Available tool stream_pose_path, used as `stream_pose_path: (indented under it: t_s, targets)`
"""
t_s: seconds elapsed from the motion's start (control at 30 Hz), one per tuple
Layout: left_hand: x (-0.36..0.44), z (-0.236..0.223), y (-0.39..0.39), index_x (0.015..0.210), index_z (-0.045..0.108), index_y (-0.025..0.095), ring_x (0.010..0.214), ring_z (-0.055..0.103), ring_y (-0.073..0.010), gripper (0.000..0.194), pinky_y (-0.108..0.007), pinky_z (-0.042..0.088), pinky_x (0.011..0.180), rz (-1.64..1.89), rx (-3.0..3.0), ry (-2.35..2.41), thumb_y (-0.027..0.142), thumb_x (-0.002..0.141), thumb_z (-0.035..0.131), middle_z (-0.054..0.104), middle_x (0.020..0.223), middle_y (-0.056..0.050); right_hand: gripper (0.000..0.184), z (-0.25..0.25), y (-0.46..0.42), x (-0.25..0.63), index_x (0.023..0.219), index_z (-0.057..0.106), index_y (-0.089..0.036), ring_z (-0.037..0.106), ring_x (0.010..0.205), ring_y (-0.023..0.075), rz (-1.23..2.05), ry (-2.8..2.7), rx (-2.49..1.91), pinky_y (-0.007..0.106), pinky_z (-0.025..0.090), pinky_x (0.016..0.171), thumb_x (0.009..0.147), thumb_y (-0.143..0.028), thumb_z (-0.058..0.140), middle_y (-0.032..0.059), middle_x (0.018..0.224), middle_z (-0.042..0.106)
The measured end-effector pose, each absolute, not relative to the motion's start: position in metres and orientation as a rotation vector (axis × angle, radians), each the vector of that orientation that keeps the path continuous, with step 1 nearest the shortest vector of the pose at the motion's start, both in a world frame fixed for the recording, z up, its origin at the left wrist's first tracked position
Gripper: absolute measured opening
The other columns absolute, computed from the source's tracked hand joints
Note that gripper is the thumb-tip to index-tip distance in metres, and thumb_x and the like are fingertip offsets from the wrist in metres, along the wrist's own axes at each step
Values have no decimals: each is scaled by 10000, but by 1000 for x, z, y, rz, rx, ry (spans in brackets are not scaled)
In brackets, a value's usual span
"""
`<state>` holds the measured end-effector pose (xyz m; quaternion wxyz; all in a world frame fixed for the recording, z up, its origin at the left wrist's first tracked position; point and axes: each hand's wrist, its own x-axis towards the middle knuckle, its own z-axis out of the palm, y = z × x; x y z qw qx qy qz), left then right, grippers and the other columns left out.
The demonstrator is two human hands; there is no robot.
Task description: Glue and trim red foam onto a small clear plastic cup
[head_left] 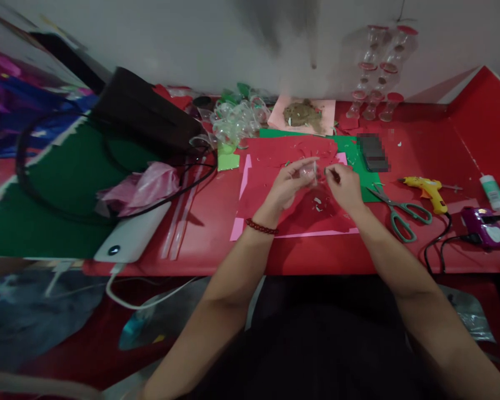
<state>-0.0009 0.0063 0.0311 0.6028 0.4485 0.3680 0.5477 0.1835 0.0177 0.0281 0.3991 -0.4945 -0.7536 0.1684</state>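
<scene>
Left hand (pixel 286 183) holds a clear cup (pixel 313 173); right hand (pixel 344 184) curled, can't tell if gripping. Over-squeezing, we could dent the cup; swinging right, bump the scissors (pixel 391 205).

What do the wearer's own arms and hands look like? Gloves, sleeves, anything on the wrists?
No gloves on the left hand or right hand. The left wrist has a bracelet of dark reddish-brown round beads; nothing shows on the right wrist. No sleeves visible along the arms. Rings: too small to tell. A black garment covers the torso.
</scene>
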Motion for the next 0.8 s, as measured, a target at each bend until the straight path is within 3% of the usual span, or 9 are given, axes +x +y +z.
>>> stream_pose_path:
  t_s: [0.17,0.23,0.33,0.4,0.47,0.6,0.8]
  targets:
    - [-8,32,14,1093,819,243,1266,623,-265,486,-365,497,1097,1450,1264,1096,49,649,856,738,1240,-77,198,20,27,192,820,697,-226,677,743,220,452,-1859,-1369,342,515,764,952,-347,612,54,808,757]
    - [-8,31,15,1134,800,247,1304,605,-267,542,-378,479,1127,1488,1258,1086,32,638,847,725,1279,-76,156,17,27,192,838,721,-227,702,809,236,426,-1858,-1368,358,536,804,935,-319,641,65,869,779]
    - [-5,29,14,1181,770,234,1203,653,-236,568,-375,515,1078,1463,1145,984,46,649,841,729,1269,-71,178,17,26,192,987,768,-226,729,933,243,446,-1810,-1331,382,554,891,935,-212,598,80,1022,802]
    - [-2,27,13,1160,769,231,1112,676,-208,542,-344,543,1019,1428,1069,921,66,650,853,739,1230,-57,225,19,25,190,1054,773,-221,737,883,230,555,-1763,-1312,377,564,870,971,-226,564,72,972,804]
    - [1,26,12,1136,773,238,1034,687,-177,510,-301,560,953,1383,991,857,92,657,870,746,1183,-43,236,23,22,186,1039,778,-212,737,840,219,678,-1732,-1255,359,569,823,1003,-307,565,67,918,801]
    - [3,23,11,1164,776,249,864,695,-136,514,-262,579,819,1224,864,778,129,676,883,749,1065,-30,233,30,14,178,1009,797,-225,736,920,213,776,-1764,-1094,333,568,803,937,-424,698,80,1062,811]
    - [6,22,7,1248,770,254,814,692,-156,512,-305,597,794,1133,934,827,187,748,855,743,1018,-42,259,28,9,174,829,784,-217,692,748,188,851,-1687,-1149,316,540,716,890,-467,750,30,821,791]
